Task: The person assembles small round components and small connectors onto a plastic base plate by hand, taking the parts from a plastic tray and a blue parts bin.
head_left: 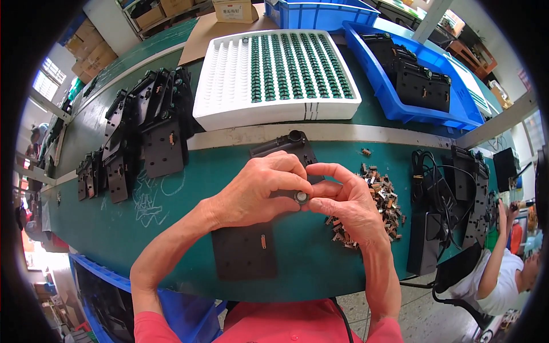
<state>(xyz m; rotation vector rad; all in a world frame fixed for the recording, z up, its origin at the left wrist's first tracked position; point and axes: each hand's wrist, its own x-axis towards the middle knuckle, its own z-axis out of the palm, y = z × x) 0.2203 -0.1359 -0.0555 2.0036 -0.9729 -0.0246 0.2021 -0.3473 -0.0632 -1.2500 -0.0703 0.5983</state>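
Observation:
My left hand [260,191] and my right hand [346,203] meet over the bench, both closed. Between their fingertips they pinch a small round part [301,197] with a dark rim and a pale centre; its exact kind does not show. Under and behind my hands lies a black housing [245,266], partly hidden by them. A small copper-coloured slide piece [263,241] sits on its near flat panel, and a round knob [295,136] tops its far end. Just right of my right hand is a heap of small metal-and-black components [383,200].
A white foam tray [274,116] holds rows of green-black round parts. Black housings [164,148] stack at left. A blue bin [394,100] holds more at back right. A black adapter [424,243] with cables lies at right. Another person [500,268] sits far right.

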